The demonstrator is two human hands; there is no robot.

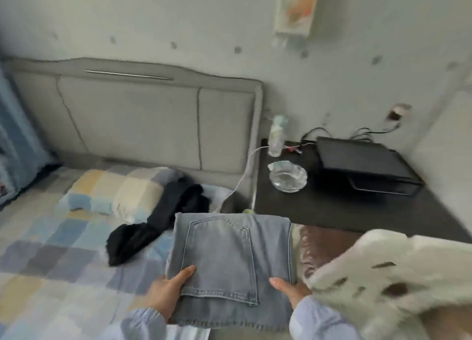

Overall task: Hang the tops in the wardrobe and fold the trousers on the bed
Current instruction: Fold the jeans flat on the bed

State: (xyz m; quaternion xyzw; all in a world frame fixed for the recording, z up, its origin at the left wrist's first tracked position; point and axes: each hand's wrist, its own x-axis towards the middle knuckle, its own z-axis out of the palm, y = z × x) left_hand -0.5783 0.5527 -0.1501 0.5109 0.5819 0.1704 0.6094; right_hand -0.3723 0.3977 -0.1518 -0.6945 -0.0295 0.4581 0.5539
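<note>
Both hands, left hand [168, 292] and right hand [291, 290], grip the folded jeans [232, 258], thumbs on top

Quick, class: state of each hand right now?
Left hand: grips the left edge of the folded jeans.
Right hand: grips their right edge.

Both hands, left hand [167, 292] & right hand [290, 290], grip folded jeans [229, 263] over bed [51, 263].
</note>
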